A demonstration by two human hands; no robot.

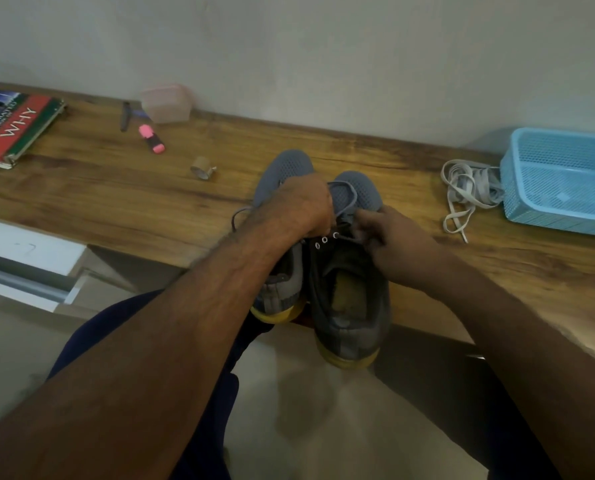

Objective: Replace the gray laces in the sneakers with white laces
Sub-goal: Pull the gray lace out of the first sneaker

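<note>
Both hands point(297, 206) on gray lace point(342, 206).

Book point(15, 128) cover: "WHY", "ILLUSTRATED".

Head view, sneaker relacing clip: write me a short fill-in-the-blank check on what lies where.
1. The white laces lie on the table beside the ____ basket.
2. Both hands, left hand and right hand, work at the gray lace of the ____ sneaker.
3. The highlighter near the book is ____.

Missing words: blue; right; pink
</note>
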